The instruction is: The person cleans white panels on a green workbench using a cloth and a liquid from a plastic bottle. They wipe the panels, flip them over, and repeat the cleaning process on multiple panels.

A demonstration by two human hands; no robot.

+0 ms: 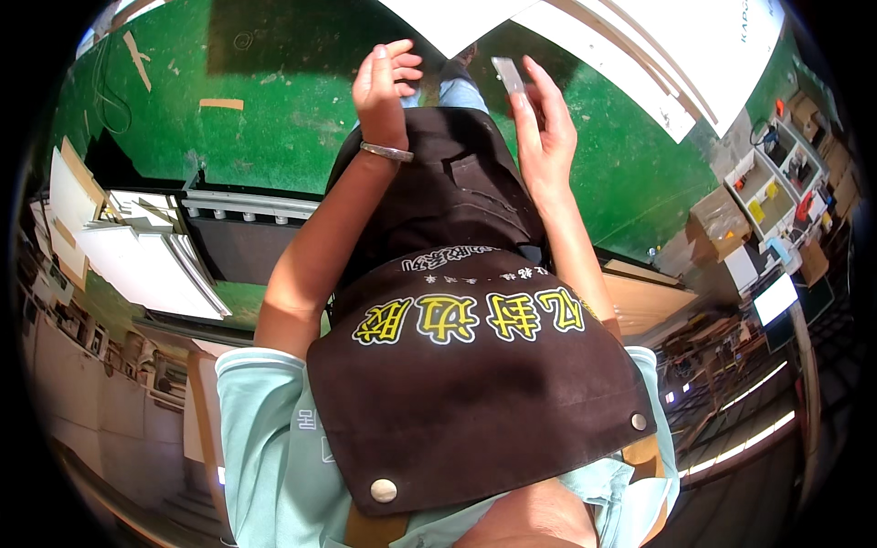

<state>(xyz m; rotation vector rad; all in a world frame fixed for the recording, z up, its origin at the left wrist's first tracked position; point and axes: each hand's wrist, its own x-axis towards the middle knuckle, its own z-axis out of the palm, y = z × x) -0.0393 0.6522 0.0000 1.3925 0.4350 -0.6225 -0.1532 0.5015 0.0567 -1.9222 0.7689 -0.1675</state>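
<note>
My right hand [549, 127] holds a small flat, clear or greyish piece [508, 75] between thumb and fingers; whether it is plastic or something else I cannot tell. My left hand [385, 85] is raised with its fingers apart and slightly curled, and nothing shows in it. A bracelet [387, 151] circles the left wrist. Between my forearms hangs a dark apron [473, 397] with yellow and white lettering. Just beyond both hands, the corner of a white panel [449, 27] juts in from the top edge.
More white boards [610, 61] lie at the upper right. Scraps, including a tan strip [221, 104], lie on the green floor [274, 130]. White panels [147, 267] lean at the left beside a metal rail with rollers [253, 205]. Grey bins [764, 195] and a cardboard box [719, 219] stand right.
</note>
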